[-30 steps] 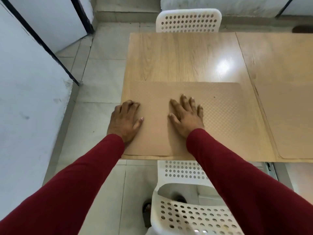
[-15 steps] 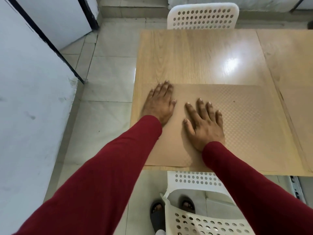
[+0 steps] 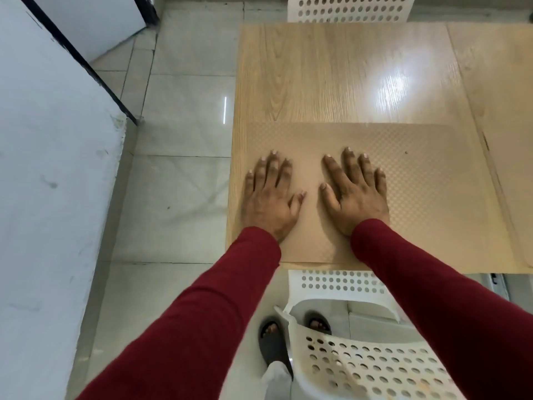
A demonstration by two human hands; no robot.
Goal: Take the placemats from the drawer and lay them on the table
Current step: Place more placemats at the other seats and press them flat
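the left hand (image 3: pixel 269 197) is laid flat, palm down with fingers spread, on the near left part of a tan textured placemat (image 3: pixel 418 180); nothing is gripped by it. the right hand (image 3: pixel 356 194) is pressed flat beside it, also open with fingers spread, nearer the placemat's middle. both arms are covered by dark red sleeves (image 3: pixel 432 298). the placemat is spread along the near edge of the wooden worktop (image 3: pixel 331 73), close to its left edge. part of a second placemat (image 3: pixel 516 197) is seen at the right. a white perforated chair (image 3: pixel 360 365) is placed at the near side, and another (image 3: pixel 349 8) at the far side.
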